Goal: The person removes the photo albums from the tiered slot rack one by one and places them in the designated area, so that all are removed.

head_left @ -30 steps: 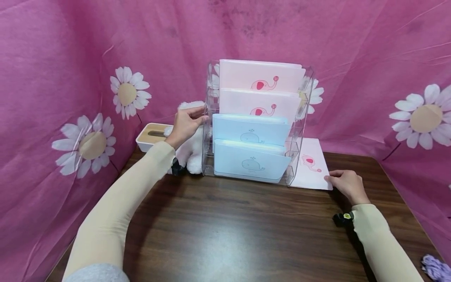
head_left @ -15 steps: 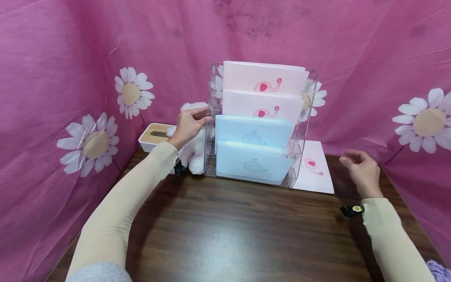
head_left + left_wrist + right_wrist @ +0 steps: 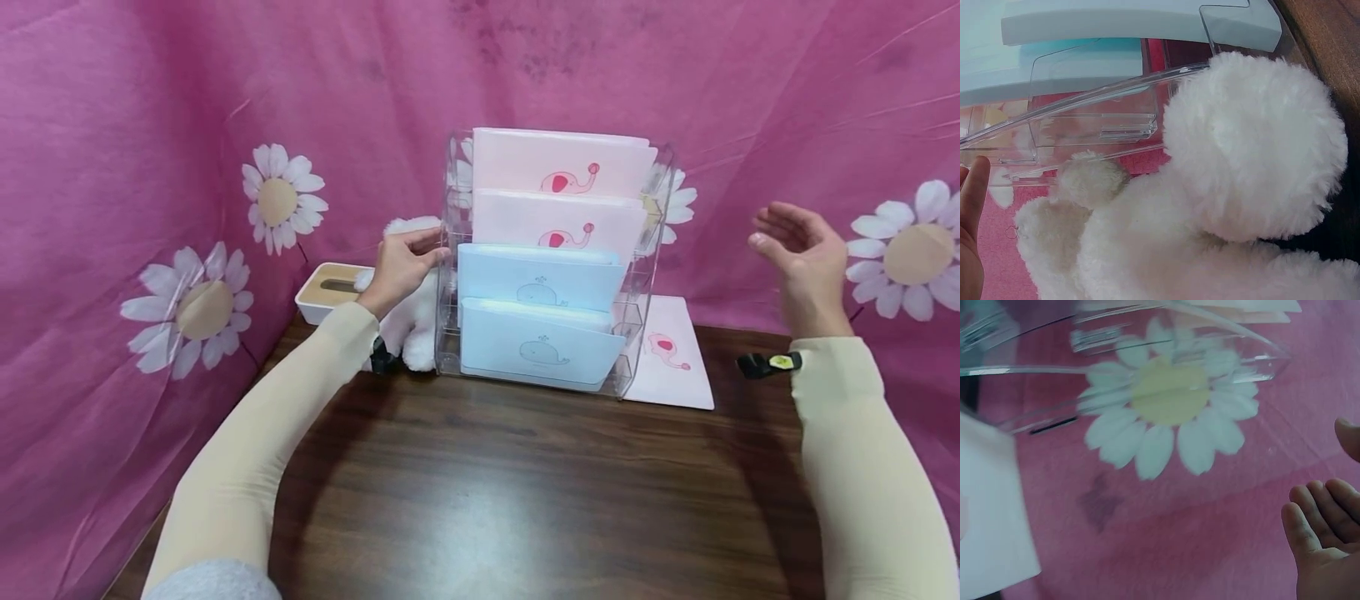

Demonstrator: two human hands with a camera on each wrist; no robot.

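A clear acrylic tiered rack (image 3: pixel 637 287) stands at the back of the table, holding pale pink booklets (image 3: pixel 517 158) with an elephant print above light blue booklets (image 3: pixel 495 350) with a whale print. My left hand (image 3: pixel 400 267) holds the rack's left side edge between thumb and fingers; in the left wrist view its fingers (image 3: pixel 977 187) show at the edge of the frame, close to the clear panel. My right hand (image 3: pixel 813 262) is raised in the air right of the rack, fingers loosely bent and holding nothing. Below it, another pale elephant-print booklet (image 3: pixel 678 375) lies flat beside the rack.
A white fluffy plush toy (image 3: pixel 420 333) sits against the rack's left side, under my left hand. Behind it is a white box with a wooden lid (image 3: pixel 326 292). Pink cloth with daisies (image 3: pixel 750 83) hangs around the back and sides of the brown wooden table (image 3: pixel 480 467).
My right hand has let go of the flat booklet's corner and risen up and to the right. The booklet stays beside the rack. My left hand keeps its place on the rack.
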